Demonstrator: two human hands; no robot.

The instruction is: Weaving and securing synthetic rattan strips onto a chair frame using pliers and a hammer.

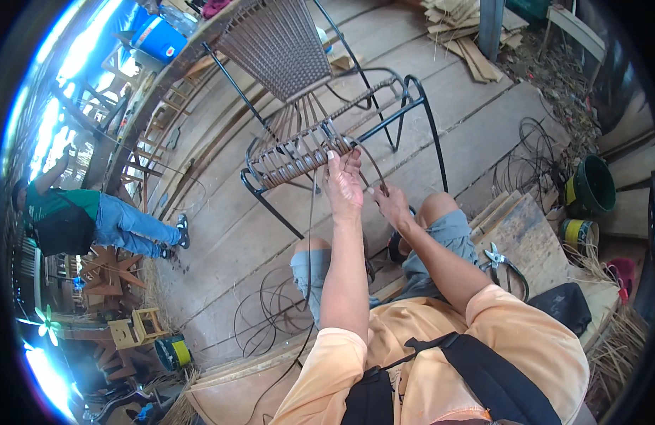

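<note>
A black metal-framed chair stands in front of me, its backrest woven in brown strands. Long brown strands run across part of the seat and wrap around its front rail. Palm up, my left hand curls its fingers at the right end of the wrapped section; what lies under the fingertips is partly hidden. A brown plastic strand arcs from that spot to my right hand, which pinches it right of my left hand. Another loose strand hangs beside my left forearm.
Coils of strand lie on the plank floor at left and right. Pliers rest on a wooden board near a black pouch. A green bucket sits at right. Another person stands at left.
</note>
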